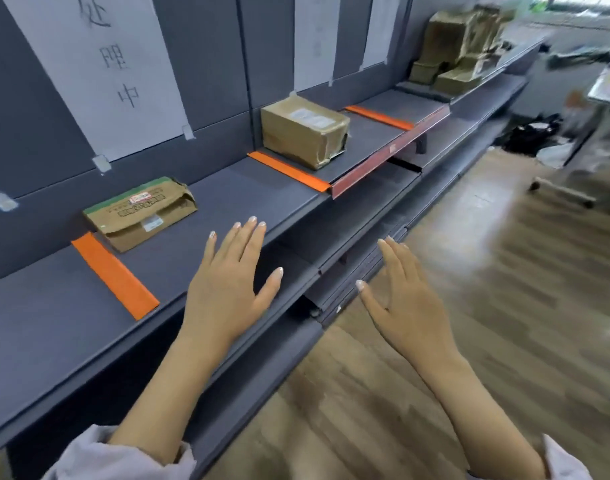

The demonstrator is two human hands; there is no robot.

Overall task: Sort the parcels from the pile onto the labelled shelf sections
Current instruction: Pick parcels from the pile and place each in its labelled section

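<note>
Head view: the left hand (227,282) is hovering at the front edge of the shelf (54,323), fingers straight and spread, holding nothing; whether it is touching the shelf I cannot tell. The right hand (400,306) is hanging out over the floor (470,306), fingers straight and a little apart, likewise empty.

The box (303,133) is sitting flat on the shelf, just beyond an orange strip (288,171) that is marking off its section. The flat parcel (141,213) is lying one section nearer than the box, under a paper sign (99,64) with handwritten characters. The pile (459,53) is standing well beyond the box at the far end of the shelf; it is too blurred to count its parcels. Both hands are nearer than the box and well apart from the pile.

The parcels are looking like taped brown cardboard; they are probably light to middling in weight. The box is looking stiff, though its near corner is crumpling, so I would be taking such a parcel with both hands on opposite sides, fingers reaching under the base rather than squeezing the dented corners. The tape may be making the faces slippery. The flat parcel is gaping open at one end and would likely be sagging if lifted by an edge; supporting it from beneath seems safer.
</note>
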